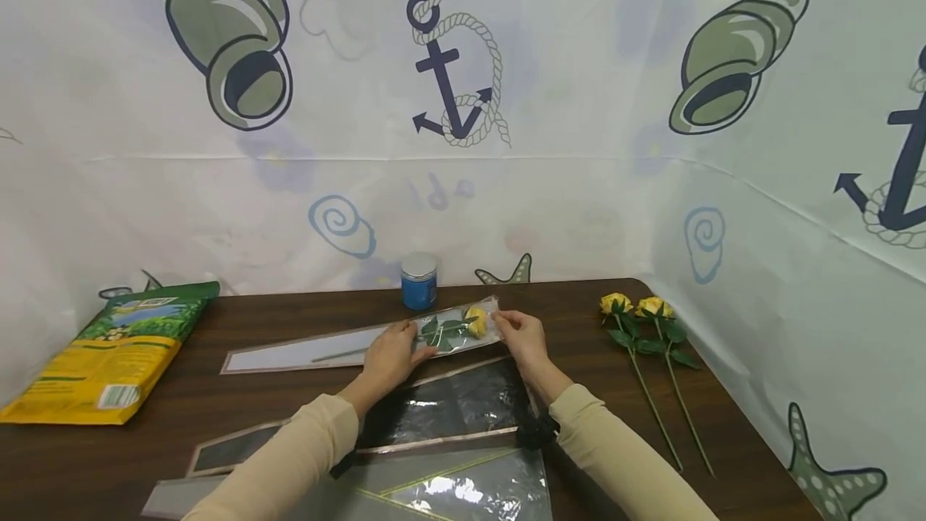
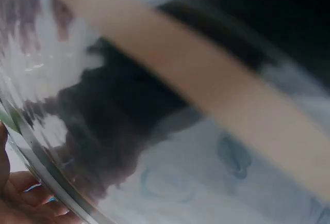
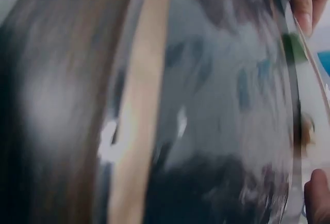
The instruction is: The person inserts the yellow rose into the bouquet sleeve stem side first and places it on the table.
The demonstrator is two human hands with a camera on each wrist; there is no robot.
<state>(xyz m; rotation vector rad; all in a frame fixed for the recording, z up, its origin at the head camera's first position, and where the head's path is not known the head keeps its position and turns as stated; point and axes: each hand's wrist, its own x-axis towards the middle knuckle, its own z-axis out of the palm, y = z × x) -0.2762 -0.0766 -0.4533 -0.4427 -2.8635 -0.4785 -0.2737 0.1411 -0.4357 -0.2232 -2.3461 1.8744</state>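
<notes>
A yellow rose [image 1: 476,322] with green leaves lies inside a long tapered clear flower sleeve [image 1: 289,354], its bloom close to the wide right end. My left hand [image 1: 391,354] grips the sleeve about its middle, over the stem. At the wide end, my right hand [image 1: 524,339] pinches the sleeve's edge between thumb and fingers. In the left wrist view, curled fingers [image 2: 36,201] show low at the left edge. Glossy dark film fills much of both wrist views, and in the right wrist view a fingertip [image 3: 317,190] shows at the right edge.
Dark sleeves [image 1: 456,402] and a grey one [image 1: 463,485] with yellow lines lie under my forearms. Two more yellow roses [image 1: 637,324] rest at the right. A blue jar [image 1: 419,284] stands behind, and a yellow-green bag [image 1: 108,360] lies left on the brown table [image 1: 579,408].
</notes>
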